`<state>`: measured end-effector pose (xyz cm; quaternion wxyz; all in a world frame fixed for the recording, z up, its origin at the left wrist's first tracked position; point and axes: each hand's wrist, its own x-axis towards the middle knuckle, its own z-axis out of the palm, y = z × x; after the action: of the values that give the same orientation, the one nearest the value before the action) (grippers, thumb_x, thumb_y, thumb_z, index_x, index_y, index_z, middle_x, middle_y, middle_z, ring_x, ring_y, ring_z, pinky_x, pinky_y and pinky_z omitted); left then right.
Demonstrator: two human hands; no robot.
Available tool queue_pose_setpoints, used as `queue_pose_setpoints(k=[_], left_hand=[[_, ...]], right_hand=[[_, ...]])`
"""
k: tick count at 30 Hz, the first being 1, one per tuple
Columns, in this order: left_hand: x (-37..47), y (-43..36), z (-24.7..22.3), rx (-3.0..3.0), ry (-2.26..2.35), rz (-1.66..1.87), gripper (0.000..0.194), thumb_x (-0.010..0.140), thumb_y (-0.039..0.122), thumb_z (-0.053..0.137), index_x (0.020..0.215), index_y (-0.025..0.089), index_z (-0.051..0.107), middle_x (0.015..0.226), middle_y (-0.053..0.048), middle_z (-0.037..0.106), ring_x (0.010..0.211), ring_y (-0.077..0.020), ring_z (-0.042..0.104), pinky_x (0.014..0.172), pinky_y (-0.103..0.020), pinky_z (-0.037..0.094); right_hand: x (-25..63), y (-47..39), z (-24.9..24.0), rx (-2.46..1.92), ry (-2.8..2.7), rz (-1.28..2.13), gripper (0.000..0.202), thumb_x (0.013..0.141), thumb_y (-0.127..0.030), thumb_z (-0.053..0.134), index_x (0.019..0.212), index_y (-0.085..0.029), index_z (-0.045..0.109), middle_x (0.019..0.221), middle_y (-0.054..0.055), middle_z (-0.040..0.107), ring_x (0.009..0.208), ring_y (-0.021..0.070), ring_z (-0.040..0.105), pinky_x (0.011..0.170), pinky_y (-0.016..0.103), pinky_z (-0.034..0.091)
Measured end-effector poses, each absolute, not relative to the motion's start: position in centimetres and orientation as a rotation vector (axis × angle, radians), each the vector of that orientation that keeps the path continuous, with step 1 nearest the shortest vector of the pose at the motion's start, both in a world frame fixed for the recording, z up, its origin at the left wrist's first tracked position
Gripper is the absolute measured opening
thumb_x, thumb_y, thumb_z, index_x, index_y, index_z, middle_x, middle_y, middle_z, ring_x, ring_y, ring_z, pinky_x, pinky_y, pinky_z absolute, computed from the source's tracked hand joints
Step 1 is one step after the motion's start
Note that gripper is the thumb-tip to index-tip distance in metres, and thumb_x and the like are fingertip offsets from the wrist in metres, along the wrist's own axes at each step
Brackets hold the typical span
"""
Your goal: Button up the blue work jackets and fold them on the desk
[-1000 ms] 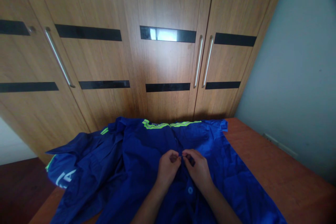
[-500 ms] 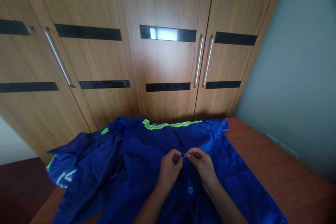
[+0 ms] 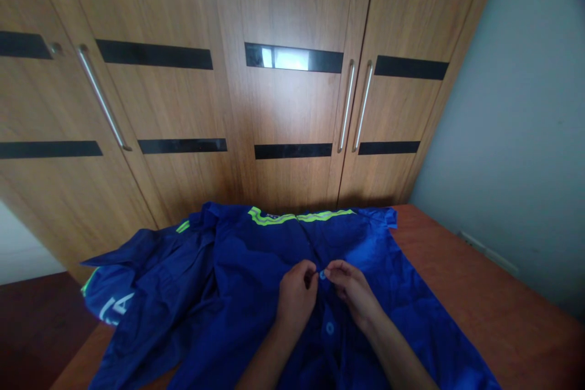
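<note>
Wooden wardrobe (image 3: 283, 103): fills upper frame; grained doors, black strips, steel bar handles.
Table (image 3: 479, 292): reddish wood, lower right.
Shirt (image 3: 237, 292): blue, creased, lime-trimmed, spread lower centre.
Left hand (image 3: 296, 297): pinching placket.
Right hand (image 3: 351, 289): pinching opposite edge.
Button (image 3: 322, 274): round, now showing between fingertips, hidden a second ago; apparently fastened.

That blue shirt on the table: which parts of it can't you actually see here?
Head view only:
- Blue shirt: its near hem is cut off by the bottom edge.
- Front placket: partly hidden under the left hand and right hand.
- White lettering: folded cloth hides most.
</note>
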<state>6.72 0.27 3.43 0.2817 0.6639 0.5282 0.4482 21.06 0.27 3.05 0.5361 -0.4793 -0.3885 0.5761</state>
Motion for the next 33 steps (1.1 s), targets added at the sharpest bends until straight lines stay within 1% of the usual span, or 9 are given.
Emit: queue_pose_setpoints(k=[2, 5, 8, 11, 15, 20, 23, 27, 33], left_hand=[[6.6, 0.5, 3.4, 1.736, 1.378, 1.195, 0.009, 0.079, 0.022, 0.051, 0.076, 0.021, 0.059, 0.072, -0.001, 0.065, 0.069, -0.0163, 0.061, 0.065, -0.024, 0.043], [6.4, 0.9, 3.1, 1.696, 1.349, 1.17, 0.01, 0.079, 0.025, 0.05, 0.078, 0.019, 0.058, 0.073, -0.001, 0.066, 0.07, -0.0163, 0.063, 0.063, -0.023, 0.045], [6.1, 1.0, 2.9, 1.709, 1.345, 1.096, 0.009, 0.077, 0.023, 0.051, 0.075, 0.019, 0.059, 0.069, -0.001, 0.065, 0.066, -0.0158, 0.062, 0.061, -0.023, 0.045], [5.8, 0.7, 2.9, 1.773, 1.367, 0.996, 0.011, 0.074, 0.018, 0.053, 0.068, 0.019, 0.061, 0.059, 0.001, 0.062, 0.058, -0.0152, 0.059, 0.055, -0.023, 0.04], [5.0, 0.8, 3.9, 1.859, 1.445, 0.941, 0.013, 0.073, 0.013, 0.055, 0.066, 0.021, 0.062, 0.057, 0.002, 0.062, 0.057, -0.0149, 0.059, 0.055, -0.023, 0.036], [4.9, 3.2, 5.7, 1.953, 1.554, 1.022, 0.02, 0.077, 0.007, 0.051, 0.083, 0.022, 0.063, 0.079, -0.001, 0.068, 0.075, -0.0159, 0.062, 0.07, -0.025, 0.04], [5.6, 5.4, 5.9, 2.021, 1.564, 1.059, 0.025, 0.077, 0.002, 0.049, 0.087, 0.022, 0.061, 0.091, -0.002, 0.067, 0.088, -0.0154, 0.061, 0.08, -0.025, 0.041], [5.6, 7.5, 4.7, 2.074, 1.631, 0.999, 0.026, 0.075, -0.002, 0.048, 0.082, 0.02, 0.059, 0.082, -0.001, 0.063, 0.081, -0.0157, 0.06, 0.076, -0.025, 0.041], [3.9, 7.3, 3.0, 2.135, 1.705, 0.862, 0.026, 0.075, -0.004, 0.047, 0.08, 0.019, 0.06, 0.079, -0.002, 0.059, 0.077, -0.0152, 0.057, 0.074, -0.025, 0.04]], right_hand=[[21.0, 0.4, 2.9, -1.167, -1.059, 1.255, 0.021, 0.064, -0.034, 0.072, 0.076, -0.019, 0.065, 0.062, -0.003, 0.063, 0.047, 0.0096, 0.048, 0.041, 0.019, 0.029], [20.9, 0.6, 2.4, -1.189, -1.329, 0.96, 0.016, 0.073, -0.033, 0.063, 0.079, -0.02, 0.069, 0.076, 0.003, 0.07, 0.069, 0.0176, 0.062, 0.059, 0.026, 0.045], [21.1, 0.6, 1.9, -1.321, -1.626, 0.64, 0.017, 0.08, -0.025, 0.054, 0.079, -0.022, 0.071, 0.08, 0.004, 0.07, 0.075, 0.0194, 0.063, 0.069, 0.029, 0.046], [21.5, 0.4, 1.9, -1.526, -1.843, 0.444, 0.021, 0.08, -0.017, 0.051, 0.076, -0.023, 0.07, 0.076, 0.002, 0.067, 0.07, 0.0171, 0.063, 0.066, 0.026, 0.044], [21.4, 0.8, 3.4, -1.673, -1.938, 0.281, 0.02, 0.082, -0.015, 0.051, 0.076, -0.023, 0.069, 0.077, 0.003, 0.066, 0.072, 0.0169, 0.064, 0.065, 0.024, 0.043], [19.5, 3.8, 5.7, -1.499, -1.955, 0.292, 0.028, 0.08, -0.007, 0.051, 0.096, -0.021, 0.068, 0.092, 0.005, 0.069, 0.085, 0.0163, 0.064, 0.077, 0.022, 0.045], [18.2, 6.0, 5.9, -1.511, -1.968, 0.355, 0.032, 0.08, -0.004, 0.049, 0.098, -0.021, 0.068, 0.094, 0.003, 0.071, 0.087, 0.0144, 0.065, 0.078, 0.02, 0.045], [17.9, 8.0, 4.7, -1.621, -1.962, 0.362, 0.032, 0.079, -0.003, 0.047, 0.097, -0.018, 0.068, 0.09, 0.004, 0.072, 0.087, 0.0157, 0.066, 0.077, 0.022, 0.045], [18.7, 8.5, 3.1, -1.712, -1.969, 0.344, 0.03, 0.084, -0.008, 0.045, 0.098, -0.019, 0.069, 0.099, 0.007, 0.071, 0.097, 0.0173, 0.064, 0.083, 0.024, 0.043]])
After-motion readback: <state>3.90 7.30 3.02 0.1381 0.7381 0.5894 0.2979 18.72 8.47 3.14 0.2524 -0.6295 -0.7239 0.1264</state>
